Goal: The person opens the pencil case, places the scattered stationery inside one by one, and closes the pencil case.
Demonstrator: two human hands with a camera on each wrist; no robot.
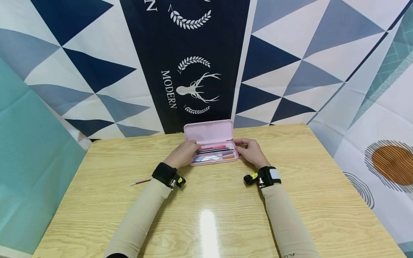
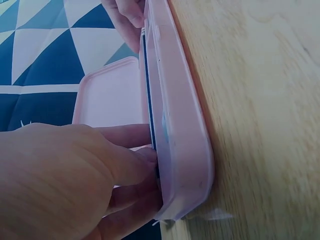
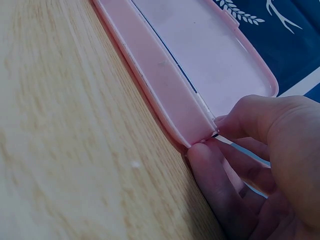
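Note:
A pink pencil case (image 1: pixel 214 163) stands on the table with its lid (image 1: pixel 209 132) raised at the back. Inside are a red pen (image 1: pixel 214 147), a dark pencil (image 1: pixel 217 150), a clear item in the front compartment and an orange-and-blue eraser (image 1: pixel 228 156). My left hand (image 1: pixel 183 153) is at the case's left end, its thumb and fingers pinching the dark pencil (image 2: pixel 148 85). At the right end, my right hand (image 1: pixel 251 152) holds the pencil's other end with its thumb, the fingers (image 3: pixel 207 167) bent against the case's end wall. Its fingertips are partly hidden.
Another pencil (image 1: pixel 141 181) lies on the wooden table (image 1: pixel 206 200), left of the case and partly behind the left wrist. A patterned cloth (image 1: pixel 196 71) hangs behind the table's back edge. Further cloths hang at both sides.

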